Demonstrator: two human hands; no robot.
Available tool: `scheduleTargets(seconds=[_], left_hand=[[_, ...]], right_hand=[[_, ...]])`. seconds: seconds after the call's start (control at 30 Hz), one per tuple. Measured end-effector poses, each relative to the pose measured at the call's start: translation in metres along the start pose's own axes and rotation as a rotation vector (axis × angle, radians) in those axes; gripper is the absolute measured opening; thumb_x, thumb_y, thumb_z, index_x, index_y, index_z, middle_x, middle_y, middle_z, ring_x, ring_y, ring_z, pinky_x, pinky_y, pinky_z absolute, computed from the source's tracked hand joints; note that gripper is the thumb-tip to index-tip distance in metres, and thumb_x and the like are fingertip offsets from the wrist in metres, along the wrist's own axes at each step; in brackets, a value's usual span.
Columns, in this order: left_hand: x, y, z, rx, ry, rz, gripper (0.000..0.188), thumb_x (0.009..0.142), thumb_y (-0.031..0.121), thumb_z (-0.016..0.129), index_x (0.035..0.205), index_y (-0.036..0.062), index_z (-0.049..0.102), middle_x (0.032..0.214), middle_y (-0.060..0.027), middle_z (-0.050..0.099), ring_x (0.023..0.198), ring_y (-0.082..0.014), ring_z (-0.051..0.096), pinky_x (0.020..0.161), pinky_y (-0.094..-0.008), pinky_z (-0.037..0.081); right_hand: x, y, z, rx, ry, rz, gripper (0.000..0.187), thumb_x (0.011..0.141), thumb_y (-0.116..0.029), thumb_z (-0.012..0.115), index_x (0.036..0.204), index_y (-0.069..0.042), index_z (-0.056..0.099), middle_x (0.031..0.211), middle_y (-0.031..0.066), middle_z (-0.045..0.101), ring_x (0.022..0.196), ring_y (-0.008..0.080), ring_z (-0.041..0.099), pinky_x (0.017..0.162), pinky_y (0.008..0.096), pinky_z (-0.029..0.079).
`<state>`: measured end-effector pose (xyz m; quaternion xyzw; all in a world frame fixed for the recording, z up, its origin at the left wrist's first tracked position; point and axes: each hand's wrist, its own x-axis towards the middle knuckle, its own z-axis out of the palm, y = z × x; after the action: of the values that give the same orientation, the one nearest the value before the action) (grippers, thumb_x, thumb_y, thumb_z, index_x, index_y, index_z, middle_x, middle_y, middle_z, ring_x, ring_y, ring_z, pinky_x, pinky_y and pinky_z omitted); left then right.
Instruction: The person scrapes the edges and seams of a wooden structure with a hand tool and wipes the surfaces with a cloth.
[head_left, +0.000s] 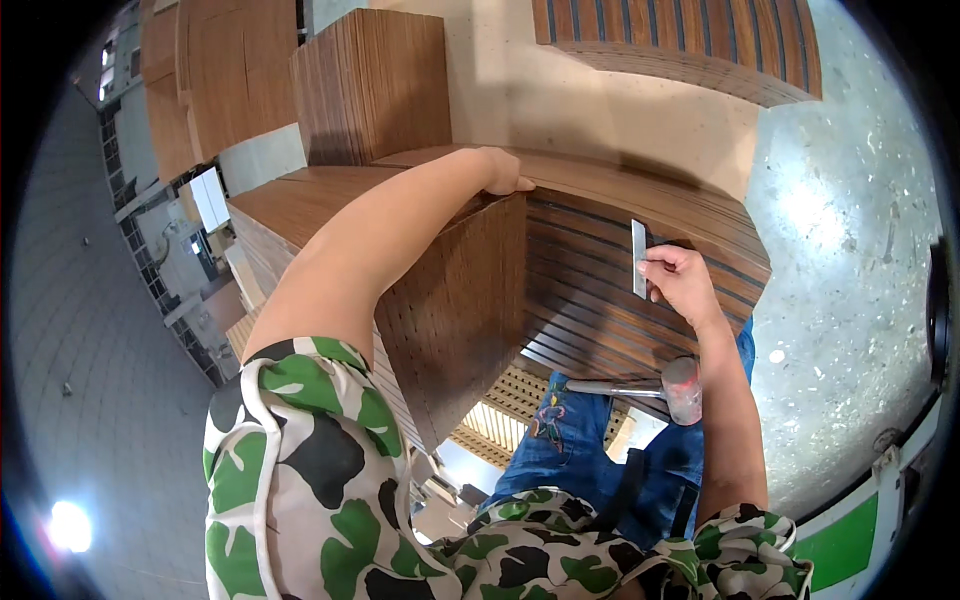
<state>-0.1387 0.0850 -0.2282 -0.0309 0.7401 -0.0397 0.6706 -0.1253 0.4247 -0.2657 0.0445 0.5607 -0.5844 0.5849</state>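
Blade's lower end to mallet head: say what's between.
Only the grooved panel lies between the lower end of the blade and mallet head, in the head view.

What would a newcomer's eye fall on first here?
Probably the bold camouflage sleeve, large at lower left. Next, right of centre, the right hand pinches a thin silvery strip above a brown slatted panel, while the left hand is at the corner of brown wood-grain boards, upper centre. A mallet with a reddish head lies by the jeans, below.
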Motion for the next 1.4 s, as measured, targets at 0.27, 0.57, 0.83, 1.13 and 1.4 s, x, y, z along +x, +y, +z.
scheduleTargets(seconds=[0.27, 0.57, 0.83, 1.13, 1.4], left_hand=[[-0.005, 0.007, -0.018, 0.053, -0.160, 0.027, 0.062, 0.087, 0.052, 0.061, 0.123, 0.0015, 0.057, 0.121, -0.0188, 0.061, 0.111, -0.0354, 0.058, 0.087, -0.0450, 0.049], [-0.023, -0.003, -0.034, -0.275, -0.228, -0.067, 0.042, 0.091, 0.045, 0.062, 0.095, 0.0037, 0.059, 0.082, -0.0125, 0.059, 0.079, -0.0234, 0.058, 0.063, -0.0380, 0.048], [-0.040, -0.004, -0.023, -0.210, -0.116, -0.045, 0.044, 0.088, 0.046, 0.066, 0.099, 0.0034, 0.064, 0.089, -0.0090, 0.065, 0.082, -0.0237, 0.060, 0.071, -0.0365, 0.048], [-0.227, -0.056, -0.007, -0.801, 0.342, 0.010, 0.046, 0.099, 0.042, 0.050, 0.099, -0.0008, 0.067, 0.091, -0.0117, 0.068, 0.088, -0.0189, 0.062, 0.083, -0.0328, 0.047], [-0.255, -0.062, 0.099, -0.274, 1.224, 0.163, 0.047, 0.099, 0.035, 0.036, 0.097, -0.0027, 0.064, 0.108, -0.0180, 0.065, 0.100, -0.0349, 0.060, 0.090, -0.0432, 0.042]], right_hand=[[0.001, -0.002, 0.001, -0.024, 0.000, -0.012, 0.015, 0.088, -0.006, 0.066, 0.098, 0.005, 0.068, 0.072, 0.0063, 0.066, 0.054, 0.0090, 0.056, 0.048, 0.0245, 0.046], [0.001, -0.005, -0.001, -0.046, -0.008, 0.023, 0.016, 0.088, -0.007, 0.066, 0.098, 0.005, 0.068, 0.073, 0.0068, 0.066, 0.054, 0.0093, 0.056, 0.049, 0.0254, 0.047], [0.001, 0.000, -0.003, -0.024, -0.012, 0.031, 0.017, 0.087, -0.006, 0.066, 0.099, 0.006, 0.067, 0.073, 0.0073, 0.066, 0.054, 0.0098, 0.056, 0.050, 0.0257, 0.047], [0.005, -0.003, 0.003, 0.006, 0.012, 0.023, 0.012, 0.091, -0.008, 0.062, 0.097, 0.002, 0.061, 0.075, 0.0043, 0.063, 0.060, 0.0095, 0.054, 0.053, 0.0256, 0.045], [0.074, -0.044, 0.111, -0.305, 0.114, -0.292, 0.022, 0.087, -0.012, 0.063, 0.107, -0.003, 0.061, 0.085, 0.0155, 0.068, 0.078, 0.0277, 0.066, 0.071, 0.0360, 0.051]])
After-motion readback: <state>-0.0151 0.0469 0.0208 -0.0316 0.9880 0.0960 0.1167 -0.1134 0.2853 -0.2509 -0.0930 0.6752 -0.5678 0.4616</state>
